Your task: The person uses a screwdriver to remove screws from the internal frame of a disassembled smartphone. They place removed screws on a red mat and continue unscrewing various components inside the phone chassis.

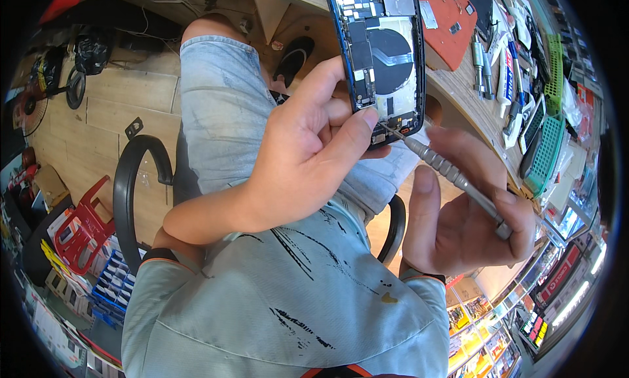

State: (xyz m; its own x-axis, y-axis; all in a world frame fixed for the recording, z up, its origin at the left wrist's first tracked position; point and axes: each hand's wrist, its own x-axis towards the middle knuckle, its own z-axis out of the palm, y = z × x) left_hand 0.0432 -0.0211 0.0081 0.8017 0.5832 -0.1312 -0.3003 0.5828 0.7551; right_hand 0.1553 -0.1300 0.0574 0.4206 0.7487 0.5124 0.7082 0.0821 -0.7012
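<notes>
An opened phone (388,55) with its board, a round black coil and ribbon cables showing is held upright at the top centre by my left hand (301,148), thumb at its lower left edge, fingers partly hidden behind it. My right hand (468,227) holds a knurled silver screwdriver (449,170) loosely, index finger blurred near the shaft and another finger over the handle's end. The screwdriver's tip meets the lower part of the phone's insides, just beside my left thumb.
A wooden bench (458,93) on the right carries an orange mat (442,17) with small parts, assorted tools (511,76) and green plastic baskets (547,155). My lap is below the phone, between black armrests (124,201). A red plastic chair (82,237) stands at the left.
</notes>
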